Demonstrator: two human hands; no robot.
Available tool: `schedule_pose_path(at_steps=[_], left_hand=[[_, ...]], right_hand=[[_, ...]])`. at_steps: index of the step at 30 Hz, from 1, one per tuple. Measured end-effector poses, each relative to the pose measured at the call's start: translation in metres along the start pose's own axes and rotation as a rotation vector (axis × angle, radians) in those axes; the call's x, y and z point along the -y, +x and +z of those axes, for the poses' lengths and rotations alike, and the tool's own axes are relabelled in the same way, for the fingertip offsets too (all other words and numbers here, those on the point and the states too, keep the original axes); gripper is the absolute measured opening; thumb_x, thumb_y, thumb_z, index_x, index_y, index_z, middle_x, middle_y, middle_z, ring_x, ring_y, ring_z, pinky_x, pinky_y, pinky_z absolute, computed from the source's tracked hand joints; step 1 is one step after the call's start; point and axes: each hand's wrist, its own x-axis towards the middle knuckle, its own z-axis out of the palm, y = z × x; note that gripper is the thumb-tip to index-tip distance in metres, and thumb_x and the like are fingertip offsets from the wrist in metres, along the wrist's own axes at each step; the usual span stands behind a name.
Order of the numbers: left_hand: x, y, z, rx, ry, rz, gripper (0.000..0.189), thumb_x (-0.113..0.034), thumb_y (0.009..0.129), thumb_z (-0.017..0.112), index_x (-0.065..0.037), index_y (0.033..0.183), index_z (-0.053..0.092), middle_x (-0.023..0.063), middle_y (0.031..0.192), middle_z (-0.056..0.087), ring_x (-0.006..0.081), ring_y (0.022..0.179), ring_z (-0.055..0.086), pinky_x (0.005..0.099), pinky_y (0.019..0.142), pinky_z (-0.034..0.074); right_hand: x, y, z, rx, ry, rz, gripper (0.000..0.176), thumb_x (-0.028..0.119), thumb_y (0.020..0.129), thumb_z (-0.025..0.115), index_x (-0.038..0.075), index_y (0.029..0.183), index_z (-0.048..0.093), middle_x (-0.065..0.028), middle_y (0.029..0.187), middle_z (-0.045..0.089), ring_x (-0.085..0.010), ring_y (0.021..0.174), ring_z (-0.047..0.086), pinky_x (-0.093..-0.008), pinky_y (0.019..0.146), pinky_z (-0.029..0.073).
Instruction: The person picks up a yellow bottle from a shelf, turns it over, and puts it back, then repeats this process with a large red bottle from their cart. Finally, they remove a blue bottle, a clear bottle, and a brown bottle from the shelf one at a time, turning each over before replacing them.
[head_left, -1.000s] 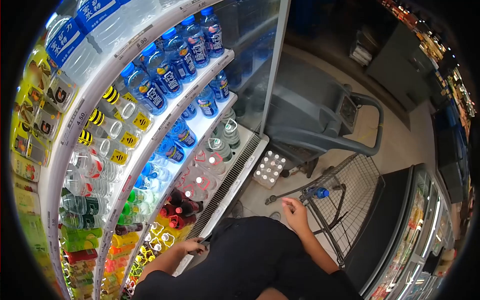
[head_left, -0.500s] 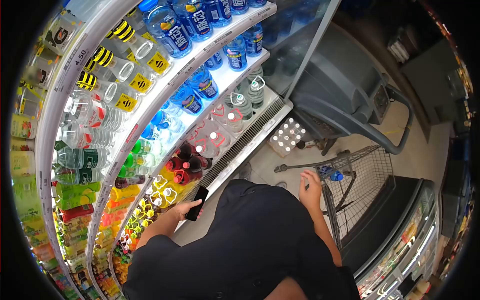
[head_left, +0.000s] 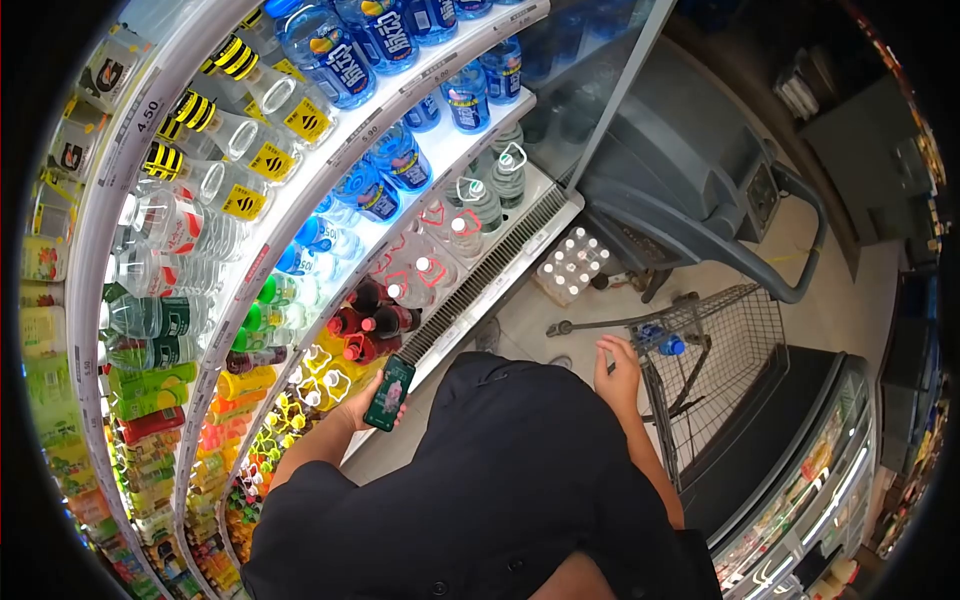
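We hold a phone beside the drinks shelf.
Our left hand (head_left: 362,408) clasps the lit phone (head_left: 390,392) near the shelf's (head_left: 470,290) front edge; our right hand (head_left: 618,372) touches the cart's (head_left: 735,340) near rim, grip unclear.

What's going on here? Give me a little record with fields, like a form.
Place: shop aisle beside a lit drinks shelf
Left hand: holds a phone, screen lit
Right hand: open, at the wire cart rim; contact unclear
In cart: blue-capped bottle
On floor: wrapped pack of bottles
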Motion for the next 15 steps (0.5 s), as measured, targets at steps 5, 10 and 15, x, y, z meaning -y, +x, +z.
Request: schedule_pose_path(at_steps=[5,10,15], left_hand=[[-0.0055,-0.0076,0.0073,0.024,-0.038,-0.009,0.087,-0.079,0.096,0.032,-0.004,0.128,0.06,0.0137,0.099,0.069,0.0271,0.085,0.069,0.0429,0.08,0.059],[-0.0038,-0.0039,0.001,-0.01,-0.019,-0.016,0.085,-0.079,0.096,0.033,-0.004,0.125,0.06,0.014,0.099,0.069,0.0271,0.085,0.068,0.0421,0.079,0.059],[-0.0033,-0.0027,0.0057,-0.007,-0.028,0.0,0.085,-0.079,0.096,0.034,-0.004,0.126,0.06,0.0137,0.099,0.068,0.0267,0.087,0.068,0.0419,0.079,0.059]], right_hand=[[0.0002,-0.0006,0.0005,-0.001,-0.012,0.026,0.012,0.002,0.09,0.067,0.0,0.101,0.071,-0.0162,0.111,0.071,-0.035,0.105,0.067,-0.0391,0.094,0.052],[-0.0027,-0.0015,0.0011,0.001,-0.015,0.011,0.013,0.002,0.089,0.066,0.0,0.101,0.071,-0.0162,0.111,0.071,-0.0349,0.105,0.067,-0.039,0.094,0.052],[-0.0036,-0.0024,0.0024,-0.004,-0.007,0.005,0.014,0.003,0.087,0.068,0.003,0.1,0.07,-0.0156,0.11,0.07,-0.0356,0.105,0.066,-0.042,0.093,0.051]])
